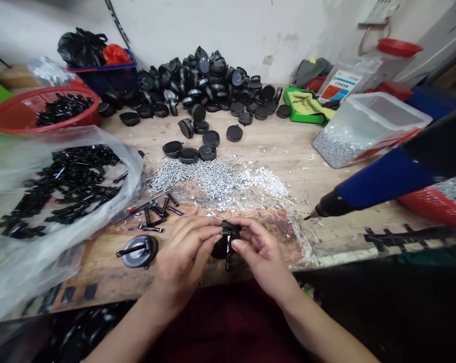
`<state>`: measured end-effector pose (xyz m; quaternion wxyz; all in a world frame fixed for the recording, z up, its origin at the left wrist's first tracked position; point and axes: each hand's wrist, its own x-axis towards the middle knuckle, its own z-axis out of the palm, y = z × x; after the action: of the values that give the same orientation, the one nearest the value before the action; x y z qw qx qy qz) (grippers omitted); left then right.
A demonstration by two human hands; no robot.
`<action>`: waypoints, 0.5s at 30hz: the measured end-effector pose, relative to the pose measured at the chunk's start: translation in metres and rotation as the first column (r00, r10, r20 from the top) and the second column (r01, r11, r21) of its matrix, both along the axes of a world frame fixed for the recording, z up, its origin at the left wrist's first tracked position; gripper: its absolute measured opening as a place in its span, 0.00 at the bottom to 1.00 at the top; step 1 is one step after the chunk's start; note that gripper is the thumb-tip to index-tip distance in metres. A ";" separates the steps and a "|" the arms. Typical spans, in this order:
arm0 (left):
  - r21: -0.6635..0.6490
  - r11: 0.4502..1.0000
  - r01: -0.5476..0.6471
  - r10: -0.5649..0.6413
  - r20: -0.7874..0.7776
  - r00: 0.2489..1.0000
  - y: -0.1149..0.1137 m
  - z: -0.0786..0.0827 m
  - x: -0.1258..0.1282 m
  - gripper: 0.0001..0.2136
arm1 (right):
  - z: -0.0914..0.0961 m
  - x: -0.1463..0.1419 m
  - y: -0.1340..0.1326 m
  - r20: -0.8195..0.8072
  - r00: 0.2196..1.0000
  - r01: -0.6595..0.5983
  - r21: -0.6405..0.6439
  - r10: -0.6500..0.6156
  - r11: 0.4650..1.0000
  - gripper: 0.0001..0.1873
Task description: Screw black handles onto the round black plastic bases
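My left hand (186, 249) and my right hand (260, 249) meet over the near edge of the wooden bench (281, 146), both closed round one round black plastic part (225, 241) with a thin black lever sticking down from it. The fingertips of both hands pinch its top. To the left, a finished black disc with a lever (139, 250) lies flat on the bench. A few loose black levers (158, 212) lie just beyond my left hand. A spread of small silver screws (209, 179) and white bits covers the bench beyond my hands.
A blue and black power screwdriver (383, 181) hangs at the right, tip pointing left. A heap of black discs (205, 83) is piled by the wall. A clear bag of black levers (61, 186) sits left, a red basket (42, 108) behind it. A clear tub of screws (364, 128) stands right.
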<state>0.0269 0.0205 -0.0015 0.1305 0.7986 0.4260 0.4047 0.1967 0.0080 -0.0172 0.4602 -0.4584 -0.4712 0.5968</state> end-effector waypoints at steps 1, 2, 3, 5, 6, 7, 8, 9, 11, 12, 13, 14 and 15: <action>-0.004 1.000 0.008 -0.008 0.004 1.000 0.000 0.000 -0.001 0.09 | 0.001 0.000 0.000 0.013 1.000 -0.005 0.009 0.005 1.000 0.15; -0.006 1.000 0.017 -0.017 0.011 1.000 -0.001 0.000 -0.002 0.10 | 0.002 0.000 0.000 0.023 1.000 -0.010 0.018 0.009 1.000 0.15; -0.010 1.000 0.027 -0.026 0.020 0.999 -0.001 -0.001 -0.004 0.10 | 0.003 0.001 -0.001 0.032 0.999 -0.014 0.026 0.013 1.000 0.15; -0.037 0.998 0.048 -0.047 0.035 0.998 -0.001 -0.001 -0.007 0.10 | 0.005 0.001 -0.001 0.044 0.999 -0.028 0.029 0.027 0.999 0.15; -0.051 0.997 0.057 -0.055 0.043 0.998 -0.001 -0.001 -0.008 0.10 | 0.006 0.001 -0.001 0.048 0.998 -0.037 0.025 0.036 0.999 0.15; -0.065 0.996 0.065 -0.062 0.046 0.997 -0.001 0.000 -0.009 0.10 | 0.007 0.002 -0.001 0.050 0.998 -0.044 0.019 0.043 0.999 0.15; -0.074 0.995 0.070 -0.067 0.043 0.997 -0.001 0.001 -0.010 0.10 | 0.007 0.001 -0.001 0.051 0.998 -0.049 0.011 0.048 0.999 0.14; -0.076 0.994 0.074 -0.072 0.035 0.997 0.000 0.001 -0.010 0.09 | 0.007 0.001 -0.001 0.049 0.997 -0.055 0.003 0.054 0.999 0.14; -0.066 0.995 0.069 -0.069 0.003 0.998 -0.001 0.003 -0.011 0.08 | 0.005 0.000 0.000 0.022 0.998 -0.059 -0.020 0.059 0.998 0.14; -0.061 0.997 0.055 -0.057 -0.017 0.998 -0.002 0.004 -0.011 0.07 | 0.004 -0.001 0.000 -0.007 0.998 -0.060 -0.037 0.060 0.998 0.14; -0.055 0.998 0.031 -0.033 -0.033 0.999 -0.003 0.005 -0.010 0.07 | 0.002 -0.002 0.000 -0.043 0.997 -0.060 -0.057 0.058 0.997 0.14; -0.047 0.999 -0.003 0.001 -0.041 0.999 -0.005 0.005 -0.010 0.08 | 0.000 -0.004 0.000 -0.082 0.995 -0.059 -0.078 0.052 0.995 0.15; -0.039 0.998 -0.039 0.037 -0.040 0.998 -0.008 0.005 -0.009 0.08 | -0.002 -0.005 0.000 -0.120 0.992 -0.055 -0.096 0.044 0.994 0.15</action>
<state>0.0180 0.0130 0.0031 0.1301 0.7954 0.4516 0.3828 0.1914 0.0083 -0.0196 0.4488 -0.4329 -0.4241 0.6567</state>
